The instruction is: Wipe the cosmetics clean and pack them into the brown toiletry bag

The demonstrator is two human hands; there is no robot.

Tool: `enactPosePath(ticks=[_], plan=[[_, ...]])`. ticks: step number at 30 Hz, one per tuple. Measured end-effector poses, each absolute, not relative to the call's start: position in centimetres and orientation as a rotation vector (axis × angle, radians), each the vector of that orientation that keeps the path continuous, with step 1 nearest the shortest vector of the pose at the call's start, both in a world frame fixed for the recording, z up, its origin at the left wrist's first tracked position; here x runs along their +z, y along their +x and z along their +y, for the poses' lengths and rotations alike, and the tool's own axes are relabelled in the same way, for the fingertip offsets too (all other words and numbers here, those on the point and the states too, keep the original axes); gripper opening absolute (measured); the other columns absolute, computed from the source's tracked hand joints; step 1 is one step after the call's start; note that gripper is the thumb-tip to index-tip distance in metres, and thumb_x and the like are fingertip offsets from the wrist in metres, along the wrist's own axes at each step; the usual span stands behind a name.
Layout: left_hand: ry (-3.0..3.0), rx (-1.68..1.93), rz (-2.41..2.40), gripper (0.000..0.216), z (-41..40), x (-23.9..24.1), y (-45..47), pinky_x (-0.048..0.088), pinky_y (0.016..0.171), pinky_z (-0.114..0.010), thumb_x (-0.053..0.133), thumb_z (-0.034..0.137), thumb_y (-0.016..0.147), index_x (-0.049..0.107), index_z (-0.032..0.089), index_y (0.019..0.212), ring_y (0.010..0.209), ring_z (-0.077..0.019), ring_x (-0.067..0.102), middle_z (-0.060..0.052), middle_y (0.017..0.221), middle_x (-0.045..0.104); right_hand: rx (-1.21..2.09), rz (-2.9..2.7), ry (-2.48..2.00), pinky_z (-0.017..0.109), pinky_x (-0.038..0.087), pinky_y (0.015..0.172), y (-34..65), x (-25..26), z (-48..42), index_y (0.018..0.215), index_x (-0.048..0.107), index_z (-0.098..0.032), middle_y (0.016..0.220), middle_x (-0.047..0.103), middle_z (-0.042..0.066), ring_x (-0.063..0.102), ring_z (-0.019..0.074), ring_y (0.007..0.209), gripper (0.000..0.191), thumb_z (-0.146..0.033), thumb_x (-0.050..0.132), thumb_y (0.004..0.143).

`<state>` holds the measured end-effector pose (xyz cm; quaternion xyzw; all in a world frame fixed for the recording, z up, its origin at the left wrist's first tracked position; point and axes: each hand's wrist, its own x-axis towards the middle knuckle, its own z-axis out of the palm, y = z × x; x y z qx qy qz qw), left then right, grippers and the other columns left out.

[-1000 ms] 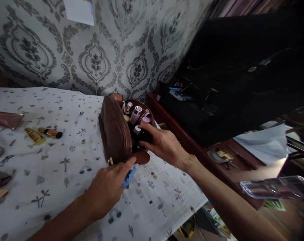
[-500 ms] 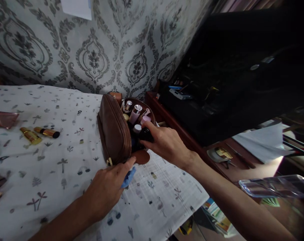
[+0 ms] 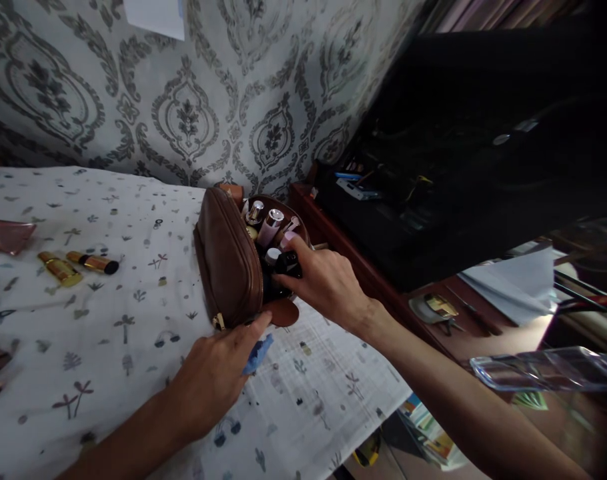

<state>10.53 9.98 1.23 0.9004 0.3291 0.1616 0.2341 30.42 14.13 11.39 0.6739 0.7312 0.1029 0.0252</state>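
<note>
A brown leather cosmetic bag (image 3: 228, 260) stands open on the cloth-covered table, its zipped lid folded to the left. Inside it are a pink bottle with a silver cap (image 3: 270, 227), a silver-capped bottle (image 3: 255, 212) and a white-capped container (image 3: 272, 256). My right hand (image 3: 328, 277) is closed on a small black bottle (image 3: 288, 265) at the bag's right side, its lower part hidden. My left hand (image 3: 221, 370) is at the bag's front, a crumpled blue cloth (image 3: 258, 353) under its curled fingers. Its index fingertip touches a round brown leather flap (image 3: 283, 312).
Two gold tubes (image 3: 61, 269) (image 3: 93, 262) and a pink pouch (image 3: 7, 235) lie on the left of the patterned tablecloth (image 3: 133, 347). A patterned wall (image 3: 183, 113) rises behind. At right are a large black case (image 3: 433, 167) and a clear plastic case (image 3: 533, 370).
My right hand has shifted slightly left with the black bottle, which has tilted a little and shows more. My left hand and the bag hold their places.
</note>
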Motion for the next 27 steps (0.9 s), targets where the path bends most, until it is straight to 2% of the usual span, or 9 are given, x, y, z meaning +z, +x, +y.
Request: enactPosePath(ticks=[6,9,11,14,16,19,23,27], plan=[[2.415,0.314,0.955,0.083,10.0,1.7,10.7,0.056,0.094,-0.043,0.052,0.002,0.077,0.022,0.026,0.151,0.114,-0.024,0.065,-0.009,0.134,0.063,0.358,2.156,1.983,0.03,0.034,0.057,29.9,11.1,13.9,0.124,0.047,-0.017,0.091,0.074,0.01,0.07,0.0289,0.083,0.045,-0.045,0.061,0.09],[2.401,0.29,0.956,0.084,10.0,1.8,10.8,0.055,0.095,-0.044,0.052,0.001,0.076,0.022,0.026,0.151,0.117,-0.0241,0.063,-0.009,0.137,0.06,0.33,2.139,1.968,0.03,0.038,0.059,29.8,11.1,13.7,0.122,0.05,-0.018,0.097,0.073,0.011,0.07,0.0285,0.086,0.04,-0.044,0.058,0.093],[2.399,0.288,0.947,0.085,10.0,1.9,10.8,0.054,0.096,-0.044,0.05,0.0,0.076,0.022,0.024,0.151,0.118,-0.0242,0.063,-0.009,0.139,0.058,0.302,2.152,1.953,0.03,0.041,0.061,29.7,11.2,13.5,0.123,0.051,-0.018,0.105,0.072,0.012,0.07,0.0278,0.09,0.039,-0.043,0.057,0.094],[2.396,0.271,0.954,0.085,10.0,2.0,10.8,0.054,0.097,-0.046,0.048,-0.001,0.075,0.022,0.024,0.152,0.118,-0.0243,0.063,-0.01,0.141,0.057,0.303,2.197,1.934,0.031,0.044,0.062,29.6,11.6,13.3,0.136,0.044,-0.019,0.122,0.065,0.013,0.069,0.0271,0.095,0.048,-0.044,0.052,0.096],[2.401,0.262,0.964,0.085,10.0,1.9,10.8,0.054,0.097,-0.046,0.048,0.0,0.075,0.022,0.024,0.152,0.117,-0.0245,0.063,-0.011,0.141,0.057,0.312,2.206,1.952,0.031,0.044,0.061,29.6,11.7,13.1,0.139,0.043,-0.02,0.127,0.062,0.013,0.069,0.0263,0.094,0.046,-0.043,0.046,0.099],[2.415,0.262,0.967,0.085,10.0,1.8,10.8,0.054,0.097,-0.046,0.048,0.0,0.075,0.022,0.024,0.152,0.118,-0.0247,0.063,-0.011,0.142,0.056,0.294,2.21,2.012,0.03,0.042,0.061,29.6,11.6,13.1,0.132,0.047,-0.018,0.122,0.065,0.012,0.069,0.0247,0.091,0.037,-0.038,0.042,0.101],[2.425,0.277,0.955,0.086,10.1,1.7,10.9,0.055,0.094,-0.046,0.05,0.0,0.074,0.023,0.023,0.153,0.116,-0.0259,0.064,-0.012,0.14,0.057,0.331,2.202,2.064,0.029,0.036,0.057,29.7,11.1,13.5,0.127,0.045,-0.015,0.105,0.071,0.012,0.07,0.0259,0.085,0.037,-0.039,0.047,0.099],[2.413,0.241,0.968,0.086,10.1,2.0,10.9,0.055,0.094,-0.047,0.05,0.0,0.074,0.023,0.023,0.153,0.113,-0.026,0.065,-0.012,0.138,0.059,0.361,2.159,1.994,0.028,0.029,0.053,29.5,10.6,13.7,0.115,0.051,-0.018,0.095,0.074,0.011,0.07,0.0266,0.082,0.028,-0.04,0.049,0.099]])
